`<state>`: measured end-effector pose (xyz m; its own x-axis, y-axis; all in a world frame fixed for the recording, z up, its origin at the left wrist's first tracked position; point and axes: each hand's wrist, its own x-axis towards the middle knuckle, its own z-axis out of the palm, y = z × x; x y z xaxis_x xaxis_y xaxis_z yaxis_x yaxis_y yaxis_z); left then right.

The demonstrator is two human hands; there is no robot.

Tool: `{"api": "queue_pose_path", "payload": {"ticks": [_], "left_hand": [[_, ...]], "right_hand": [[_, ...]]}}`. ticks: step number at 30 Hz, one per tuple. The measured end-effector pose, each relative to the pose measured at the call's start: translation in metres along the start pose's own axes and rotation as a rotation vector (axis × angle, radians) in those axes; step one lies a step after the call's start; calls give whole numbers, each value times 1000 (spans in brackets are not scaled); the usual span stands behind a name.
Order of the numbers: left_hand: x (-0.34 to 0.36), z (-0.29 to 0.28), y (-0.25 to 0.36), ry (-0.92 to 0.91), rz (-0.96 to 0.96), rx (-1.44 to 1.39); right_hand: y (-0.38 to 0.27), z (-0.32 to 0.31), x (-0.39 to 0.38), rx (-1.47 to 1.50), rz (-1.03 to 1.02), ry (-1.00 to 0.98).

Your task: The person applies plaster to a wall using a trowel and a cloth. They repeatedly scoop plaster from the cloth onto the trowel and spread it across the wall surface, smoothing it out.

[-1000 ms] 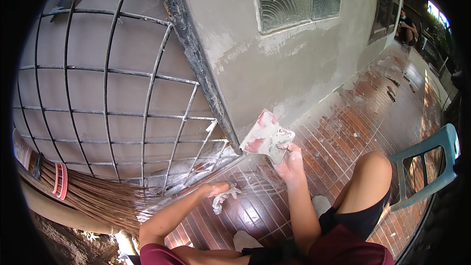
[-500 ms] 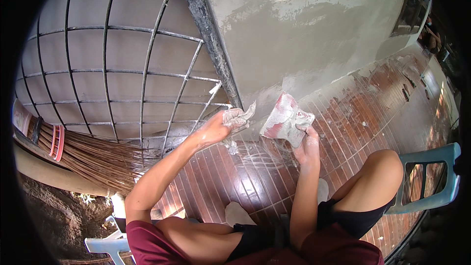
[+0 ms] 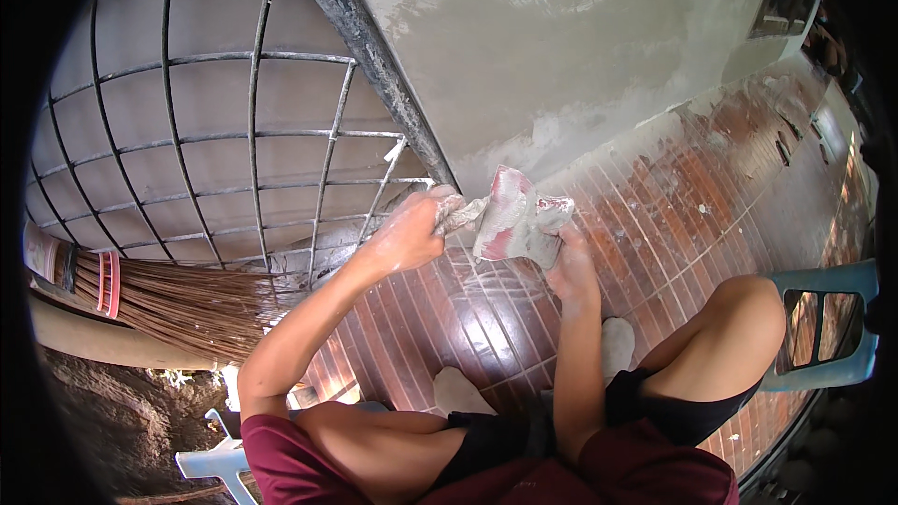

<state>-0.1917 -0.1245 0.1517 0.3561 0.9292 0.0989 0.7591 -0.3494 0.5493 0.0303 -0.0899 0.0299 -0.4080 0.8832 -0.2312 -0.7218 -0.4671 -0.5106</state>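
Note:
My left hand, dusted with pale paste, is closed on a crumpled greyish rag. My right hand grips a flat, scraper-like piece, reddish under a thick smear of grey-white paste. Its broad end points up and left, and a narrower part sits by my fingers. The rag's tip meets or nearly meets the broad piece's left edge; I cannot tell if they touch. Both hands are held over the tiled floor, close to the foot of the grey plastered wall.
A metal grid and a dark post stand at the left. Below the grid lies a stick broom. Reddish-brown floor tiles carry pale smears. Blue plastic chair parts show at the right and lower left.
My hands have come together, bringing the rag up to the scraper-like piece. The piece has moved left and turned a little. The whole view has shifted slightly.

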Motion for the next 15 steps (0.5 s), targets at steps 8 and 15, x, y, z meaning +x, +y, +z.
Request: {"api": "queue_pose_path", "payload": {"ticks": [8,15], "left_hand": [[-1,3,6,-89,-198,-237],[3,-6,4,-136,-189,-196]], "right_hand": [[1,-14,7,-1,14,-63],[6,-8,8,71,-29,-48]]}}
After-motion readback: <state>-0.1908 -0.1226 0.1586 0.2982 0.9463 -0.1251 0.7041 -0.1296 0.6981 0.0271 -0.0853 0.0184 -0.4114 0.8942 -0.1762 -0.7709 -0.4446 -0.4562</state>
